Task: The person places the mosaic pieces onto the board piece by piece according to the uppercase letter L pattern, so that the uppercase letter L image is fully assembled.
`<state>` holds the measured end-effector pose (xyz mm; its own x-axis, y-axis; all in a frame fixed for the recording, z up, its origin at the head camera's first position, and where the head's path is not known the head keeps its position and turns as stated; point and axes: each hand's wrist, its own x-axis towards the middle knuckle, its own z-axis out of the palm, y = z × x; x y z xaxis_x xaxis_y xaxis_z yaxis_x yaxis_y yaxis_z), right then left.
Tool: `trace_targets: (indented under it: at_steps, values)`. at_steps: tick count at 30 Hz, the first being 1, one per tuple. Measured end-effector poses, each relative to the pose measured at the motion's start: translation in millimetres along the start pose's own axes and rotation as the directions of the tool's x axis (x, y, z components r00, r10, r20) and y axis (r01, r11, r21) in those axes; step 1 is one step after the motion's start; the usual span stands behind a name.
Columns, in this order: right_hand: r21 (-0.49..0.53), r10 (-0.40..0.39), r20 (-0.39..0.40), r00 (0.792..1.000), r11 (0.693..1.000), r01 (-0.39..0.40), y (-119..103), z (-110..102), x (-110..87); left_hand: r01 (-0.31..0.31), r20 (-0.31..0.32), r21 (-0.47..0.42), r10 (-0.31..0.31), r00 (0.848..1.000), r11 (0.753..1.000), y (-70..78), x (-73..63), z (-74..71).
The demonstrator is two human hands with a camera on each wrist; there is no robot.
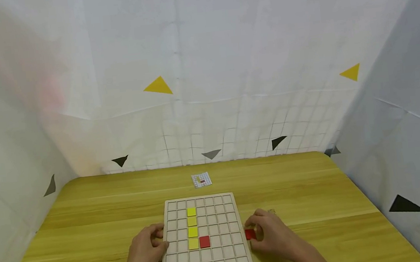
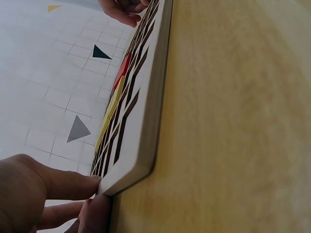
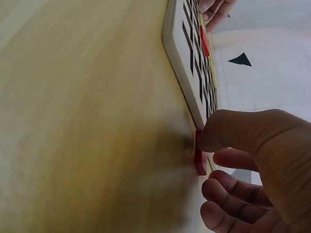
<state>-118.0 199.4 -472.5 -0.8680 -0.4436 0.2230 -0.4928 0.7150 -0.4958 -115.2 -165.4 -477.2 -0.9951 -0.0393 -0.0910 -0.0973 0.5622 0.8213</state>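
Note:
A pale wooden grid board [image 1: 223, 253] lies on the table in front of me. In one of its columns several yellow square tiles [image 1: 193, 232] form a line, and a red tile [image 1: 204, 241] sits beside the lowest one. My left hand [image 1: 145, 247] is at the board's left edge, its thumb and fingers pinching the rim in the left wrist view. Just off the right edge, my right hand [image 1: 272, 233] pinches a second red tile [image 3: 198, 155] between thumb and fingers. That tile stands out low over the table, right beside the board's side.
Behind the board, near the far table edge, lies a small card [image 1: 201, 179] printed with a grid and coloured squares. White sheeting [image 1: 200, 42] with yellow, black and grey triangles encloses the wooden table [image 1: 100, 219] at the back and both sides.

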Motion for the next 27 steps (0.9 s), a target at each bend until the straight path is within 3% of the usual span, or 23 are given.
trace_targets:
  at_steps: [16,27]
  values:
    - [0.092,0.002,0.010,1.000,0.996,-0.003,4.4,7.0,-0.4,0.002,0.012,-0.013,-0.002,1.000,1.000,-1.5,2.0,0.6]
    - [0.068,-0.012,-0.041,0.999,0.998,0.015,4.3,7.6,-1.7,0.005,0.002,-0.007,-0.005,1.000,1.000,-1.6,0.7,0.0]
